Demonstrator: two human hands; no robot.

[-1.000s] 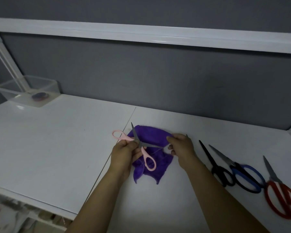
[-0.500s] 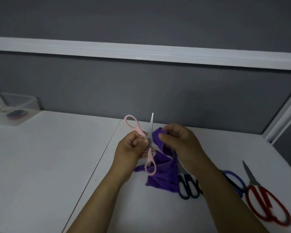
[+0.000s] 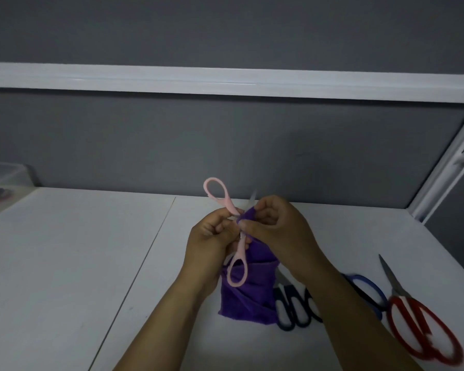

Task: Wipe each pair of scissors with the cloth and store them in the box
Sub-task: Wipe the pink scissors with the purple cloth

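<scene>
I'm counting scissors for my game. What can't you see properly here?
Head view, pink scissors: blades mostly wrapped by the cloth and right hand.
Head view, black scissors and blue scissors: blades mostly behind the right forearm.
Head view, box: cut by the left edge, contents blurred.

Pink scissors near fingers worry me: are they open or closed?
Open. The pink scissors have handle loops spread wide, one above the left hand, one below; a blade tip pokes up above the cloth.
</scene>
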